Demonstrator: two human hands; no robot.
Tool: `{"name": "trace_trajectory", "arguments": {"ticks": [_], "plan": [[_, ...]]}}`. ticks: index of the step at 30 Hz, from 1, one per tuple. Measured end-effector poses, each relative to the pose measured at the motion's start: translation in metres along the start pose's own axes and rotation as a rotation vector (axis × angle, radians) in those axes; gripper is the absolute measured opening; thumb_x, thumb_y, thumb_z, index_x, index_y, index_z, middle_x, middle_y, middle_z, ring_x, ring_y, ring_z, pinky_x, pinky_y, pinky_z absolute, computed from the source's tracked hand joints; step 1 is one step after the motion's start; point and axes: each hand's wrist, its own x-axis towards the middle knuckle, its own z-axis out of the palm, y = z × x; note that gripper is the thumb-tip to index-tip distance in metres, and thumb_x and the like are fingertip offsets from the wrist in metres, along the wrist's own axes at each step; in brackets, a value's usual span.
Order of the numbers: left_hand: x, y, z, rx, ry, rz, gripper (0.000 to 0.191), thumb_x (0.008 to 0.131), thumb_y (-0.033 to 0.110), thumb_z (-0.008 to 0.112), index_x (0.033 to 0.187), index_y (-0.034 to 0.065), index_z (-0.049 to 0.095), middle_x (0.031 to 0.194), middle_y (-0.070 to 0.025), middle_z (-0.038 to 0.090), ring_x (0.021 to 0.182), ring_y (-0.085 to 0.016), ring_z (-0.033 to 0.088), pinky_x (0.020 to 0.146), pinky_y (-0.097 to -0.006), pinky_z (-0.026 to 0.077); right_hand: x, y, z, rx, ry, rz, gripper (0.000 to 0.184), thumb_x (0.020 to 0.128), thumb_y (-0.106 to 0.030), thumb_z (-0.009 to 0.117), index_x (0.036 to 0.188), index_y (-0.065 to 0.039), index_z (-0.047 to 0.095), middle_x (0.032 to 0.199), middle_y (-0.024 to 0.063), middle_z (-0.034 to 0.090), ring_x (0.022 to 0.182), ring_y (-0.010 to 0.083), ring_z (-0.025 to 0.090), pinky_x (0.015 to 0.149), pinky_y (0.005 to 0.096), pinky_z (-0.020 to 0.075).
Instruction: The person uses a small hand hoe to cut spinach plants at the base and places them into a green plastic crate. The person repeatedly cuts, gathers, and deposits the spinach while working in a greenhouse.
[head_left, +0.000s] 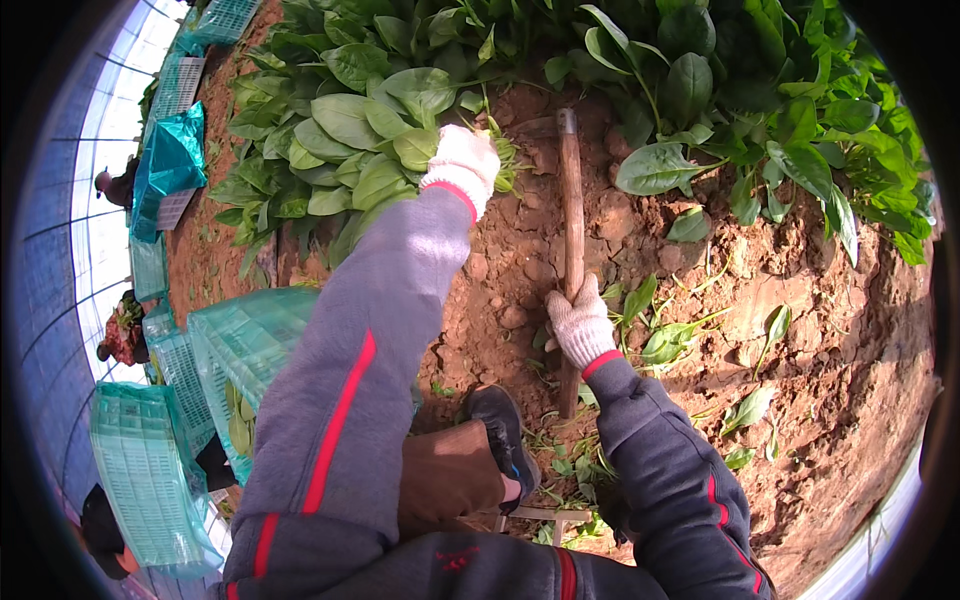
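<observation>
My right hand (582, 319), in a pale knitted glove, grips the wooden handle of a long-handled tool (573, 210). Its metal collar is at the far end, and a blade, partly hidden by soil and shade, seems to reach left from it. My left hand (463, 165), gloved too, lies on the root end of a heap of cut leafy greens, likely spinach (341, 124); its fingers are mostly hidden, so whether they grip the stems is unclear. Rooted greens (750, 97) stand beyond the tool and to the right. Loose leaves (670, 343) lie on the soil right of my right hand.
Plastic crates lined with green film (251, 330) stand at left, with more crates (146, 480) behind. A person (124, 330) is at the far left by the greenhouse wall. My shoe (504, 435) rests on the soil near a low metal frame (547, 514).
</observation>
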Motion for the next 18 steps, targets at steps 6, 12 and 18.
{"name": "trace_trajectory", "arguments": {"ticks": [6, 12, 18], "plan": [[-0.047, -0.022, 0.069, -0.046, 0.375, 0.037, 0.022, 0.096, 0.014, 0.053, 0.11, 0.0032, 0.066, 0.078, -0.0148, 0.072, 0.076, -0.031, 0.073, 0.069, -0.0456, 0.053, -0.006, -0.009, -0.008, -0.098, 0.061, -0.027, 0.039, 0.093, -0.033, 0.069, 0.109, -0.005, 0.047, 0.08, 0.0268, 0.066, 0.07, 0.0458, 0.071, 0.065, 0.0508, 0.0575], [-0.072, -0.032, 0.062, -0.08, 0.496, 0.128, 0.047, 0.073, 0.014, 0.073, 0.117, 0.0065, 0.06, 0.108, -0.0142, 0.064, 0.108, -0.034, 0.062, 0.095, -0.0506, 0.046, 0.001, -0.015, -0.012, -0.197, 0.222, -0.175, 0.037, 0.092, -0.03, 0.07, 0.11, -0.005, 0.049, 0.08, 0.0273, 0.067, 0.076, 0.0478, 0.07, 0.068, 0.0511, 0.0565], [-0.058, -0.032, 0.049, -0.173, 0.13, -0.204, 0.051, 0.088, 0.015, 0.064, 0.137, 0.0056, 0.053, 0.133, -0.0157, 0.055, 0.13, -0.033, 0.05, 0.099, -0.0482, 0.048, 0.007, -0.019, -0.011, -0.362, 0.214, -0.224, 0.038, 0.092, -0.03, 0.068, 0.114, -0.006, 0.048, 0.085, 0.0265, 0.069, 0.08, 0.0491, 0.069, 0.072, 0.0534, 0.0561]]}}
